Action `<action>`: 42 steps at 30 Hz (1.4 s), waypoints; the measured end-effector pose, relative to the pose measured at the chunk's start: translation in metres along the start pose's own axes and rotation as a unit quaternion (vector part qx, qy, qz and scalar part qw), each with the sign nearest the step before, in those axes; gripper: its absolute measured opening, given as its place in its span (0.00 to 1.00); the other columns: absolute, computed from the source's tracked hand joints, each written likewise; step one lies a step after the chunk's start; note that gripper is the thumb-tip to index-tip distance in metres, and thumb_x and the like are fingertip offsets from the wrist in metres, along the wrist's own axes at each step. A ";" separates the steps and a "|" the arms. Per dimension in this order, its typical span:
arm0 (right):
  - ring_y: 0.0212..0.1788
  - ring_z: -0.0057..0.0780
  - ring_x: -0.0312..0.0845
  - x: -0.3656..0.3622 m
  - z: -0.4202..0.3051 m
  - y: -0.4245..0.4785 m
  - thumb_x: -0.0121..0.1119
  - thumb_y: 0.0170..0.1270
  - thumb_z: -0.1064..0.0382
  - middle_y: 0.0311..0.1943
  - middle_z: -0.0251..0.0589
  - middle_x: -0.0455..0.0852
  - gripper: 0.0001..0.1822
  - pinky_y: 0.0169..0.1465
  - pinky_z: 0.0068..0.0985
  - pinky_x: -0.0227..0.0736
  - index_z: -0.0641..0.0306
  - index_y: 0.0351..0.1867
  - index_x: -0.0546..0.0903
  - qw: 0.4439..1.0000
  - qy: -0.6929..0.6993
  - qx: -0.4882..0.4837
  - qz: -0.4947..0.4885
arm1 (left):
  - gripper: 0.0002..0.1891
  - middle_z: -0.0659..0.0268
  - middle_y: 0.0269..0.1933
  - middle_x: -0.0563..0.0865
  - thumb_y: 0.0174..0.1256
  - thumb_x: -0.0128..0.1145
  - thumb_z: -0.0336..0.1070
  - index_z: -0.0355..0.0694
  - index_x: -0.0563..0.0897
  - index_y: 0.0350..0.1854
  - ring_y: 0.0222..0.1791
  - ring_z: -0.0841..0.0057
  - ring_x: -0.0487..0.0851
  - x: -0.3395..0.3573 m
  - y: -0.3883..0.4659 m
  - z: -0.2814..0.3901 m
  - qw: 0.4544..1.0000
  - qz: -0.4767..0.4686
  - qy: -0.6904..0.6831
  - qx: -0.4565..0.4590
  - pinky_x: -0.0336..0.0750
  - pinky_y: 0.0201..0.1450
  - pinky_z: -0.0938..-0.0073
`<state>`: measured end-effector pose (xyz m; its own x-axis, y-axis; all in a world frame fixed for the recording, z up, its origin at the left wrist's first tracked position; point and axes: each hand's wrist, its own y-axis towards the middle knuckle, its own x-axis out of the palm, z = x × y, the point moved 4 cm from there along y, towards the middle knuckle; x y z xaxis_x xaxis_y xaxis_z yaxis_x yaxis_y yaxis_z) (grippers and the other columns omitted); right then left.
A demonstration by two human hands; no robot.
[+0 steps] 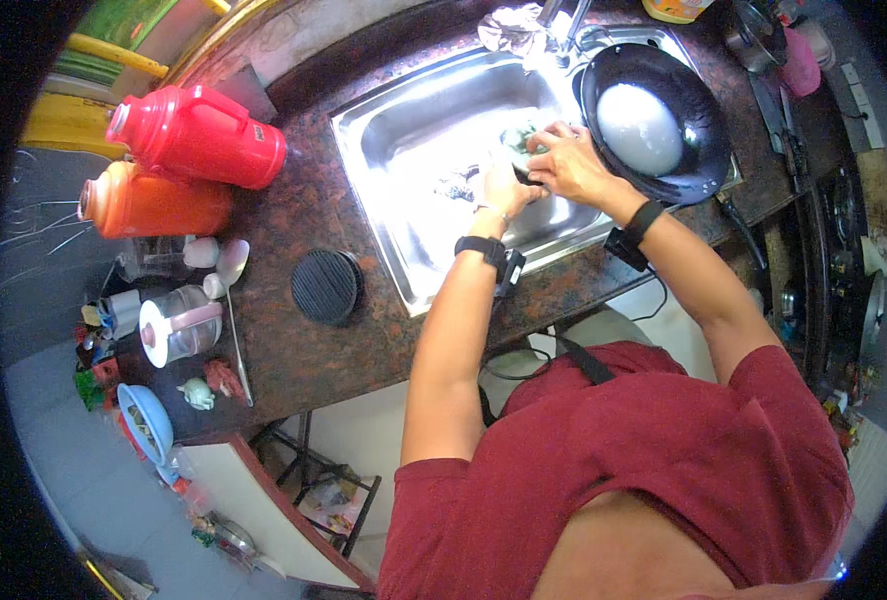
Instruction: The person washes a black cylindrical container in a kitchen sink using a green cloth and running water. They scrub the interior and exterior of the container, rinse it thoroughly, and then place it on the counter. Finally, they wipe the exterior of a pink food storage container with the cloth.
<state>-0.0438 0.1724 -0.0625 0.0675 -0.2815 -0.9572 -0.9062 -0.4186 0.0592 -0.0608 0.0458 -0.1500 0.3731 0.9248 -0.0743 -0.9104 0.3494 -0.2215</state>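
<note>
Both hands are over the stainless steel sink (383,142). My right hand (571,165) has its fingers curled on a pale green-and-white object (517,144), whose kind I cannot tell. My left hand (505,191) is against the near left side of that object, its thumb pointing right. Glare washes out the left fingers, so their grip is unclear. A dark shape shows between the hands. Left of them, a crumpled silvery-grey piece (455,186), perhaps a metal scourer, lies in the basin. A black wok (702,127) with something white and round inside rests over the sink's right end.
Red (196,139) and orange (162,201) vacuum flasks lie at the left. A round ribbed black object (327,286) sits on the stone counter (286,352). Beyond it are a clear pitcher (181,326), a long-handled ladle (235,300) and a blue basin (146,424). The faucet (575,26) stands behind the sink.
</note>
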 end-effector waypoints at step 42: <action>0.47 0.54 0.78 -0.016 0.072 -0.061 0.57 0.63 0.62 0.41 0.56 0.81 0.14 0.53 0.40 0.72 0.70 0.46 0.79 0.865 0.365 0.304 0.162 | 0.71 0.37 0.65 0.64 0.23 0.84 0.50 0.44 0.49 0.76 0.63 0.40 0.67 0.034 -0.002 0.082 0.860 -0.042 0.508 0.019 0.70 0.63 0.52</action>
<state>-0.0200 0.2644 -0.0713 -0.1869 -0.8621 -0.4710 -0.9640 0.2533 -0.0811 -0.0609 0.0888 -0.0723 0.3842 0.2943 -0.8751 -0.8708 0.4305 -0.2375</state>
